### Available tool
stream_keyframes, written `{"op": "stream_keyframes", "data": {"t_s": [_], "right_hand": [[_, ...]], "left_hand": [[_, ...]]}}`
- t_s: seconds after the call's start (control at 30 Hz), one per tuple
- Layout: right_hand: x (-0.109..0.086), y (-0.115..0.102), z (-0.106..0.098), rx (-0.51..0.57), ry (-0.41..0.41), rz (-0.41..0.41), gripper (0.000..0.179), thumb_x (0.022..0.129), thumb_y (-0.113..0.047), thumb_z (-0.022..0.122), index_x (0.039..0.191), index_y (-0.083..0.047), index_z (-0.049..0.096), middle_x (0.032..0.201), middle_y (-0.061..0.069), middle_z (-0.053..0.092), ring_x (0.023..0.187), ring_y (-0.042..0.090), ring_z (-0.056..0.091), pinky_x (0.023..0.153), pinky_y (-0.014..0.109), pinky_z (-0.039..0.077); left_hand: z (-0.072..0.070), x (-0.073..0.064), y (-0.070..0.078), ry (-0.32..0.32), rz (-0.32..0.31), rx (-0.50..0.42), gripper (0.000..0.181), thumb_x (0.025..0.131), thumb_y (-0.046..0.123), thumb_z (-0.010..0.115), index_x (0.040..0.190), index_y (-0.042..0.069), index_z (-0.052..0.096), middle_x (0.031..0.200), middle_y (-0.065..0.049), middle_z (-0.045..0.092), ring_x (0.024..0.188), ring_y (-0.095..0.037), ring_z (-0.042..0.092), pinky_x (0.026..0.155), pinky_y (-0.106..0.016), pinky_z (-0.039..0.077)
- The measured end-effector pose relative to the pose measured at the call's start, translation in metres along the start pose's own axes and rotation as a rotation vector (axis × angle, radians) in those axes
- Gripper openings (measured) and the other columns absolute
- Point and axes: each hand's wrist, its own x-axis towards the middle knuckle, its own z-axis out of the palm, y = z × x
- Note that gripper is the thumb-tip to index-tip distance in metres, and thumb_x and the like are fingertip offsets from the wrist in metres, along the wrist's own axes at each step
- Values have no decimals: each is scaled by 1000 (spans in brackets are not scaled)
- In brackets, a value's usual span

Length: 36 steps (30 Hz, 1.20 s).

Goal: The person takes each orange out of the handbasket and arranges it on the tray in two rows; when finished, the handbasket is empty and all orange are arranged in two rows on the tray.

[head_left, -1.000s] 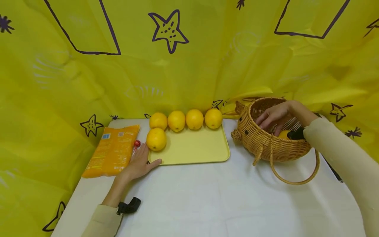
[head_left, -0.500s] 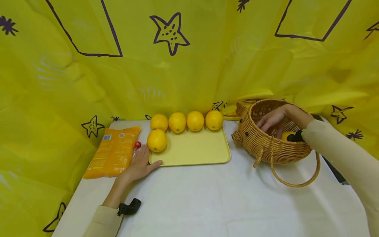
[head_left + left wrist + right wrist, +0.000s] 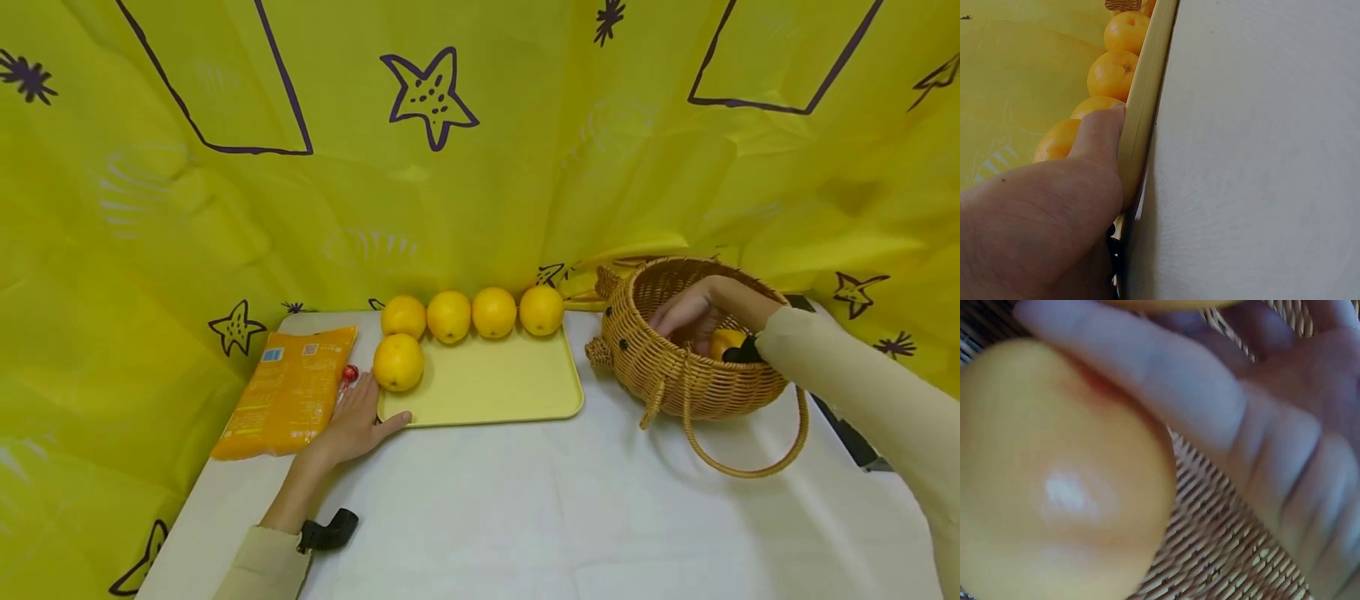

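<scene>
My left hand (image 3: 351, 427) lies with fingers straight at the left end of a yellow tray (image 3: 495, 392), thumb along its front corner. In the left wrist view the thumb (image 3: 1099, 134) presses on the tray's edge. Several oranges (image 3: 398, 363) stand along the tray's back and left side. My right hand (image 3: 688, 317) reaches down into a pig-faced wicker basket (image 3: 675, 379), fingertips hidden by its wall. Inside, one orange (image 3: 1060, 481) sits beside the thumb, and another orange (image 3: 1175, 304) shows beyond it at the top edge; I cannot tell whether the fingers grip that one.
An orange packet (image 3: 288, 396) lies left of the tray, with a red-wrapped lollipop (image 3: 349, 374) between them. The basket's handle (image 3: 750, 472) hangs toward the front. A dark flat object (image 3: 847, 429) lies right of the basket. A yellow patterned cloth (image 3: 480, 192) hangs behind the table.
My right hand has sunk slightly deeper into the basket. The left hand stays at the tray, and the whole head view has shifted down a little.
</scene>
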Motion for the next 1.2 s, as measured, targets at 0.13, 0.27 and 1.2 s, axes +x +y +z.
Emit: {"op": "stream_keyframes", "data": {"t_s": [0.13,0.27,1.2], "right_hand": [[6,-1,1,-4,-33,26,30,101,-27,44,123,-16,61,116,1,65,102,15,60,82,35,56],[7,-2,1,-28,-45,40,40,99,-32,49,132,-11,55,126,5,61,104,16,59,81,34,55],[2,-2,-6,167,-268,-64,36,106,-24,29,129,-24,57,135,0,55,119,15,54,100,47,47]], "left_hand": [[2,0,-1,15,10,0,100,95,55,50,152,-7,-2,161,-28,-3,150,-43,-2,121,-59,1],[2,-1,0,20,13,-14,100,94,55,51,152,-8,-1,161,-28,-2,150,-44,-1,121,-60,1],[3,0,-1,39,29,-21,99,94,53,53,153,-6,1,161,-27,2,150,-44,2,120,-61,3]]}}
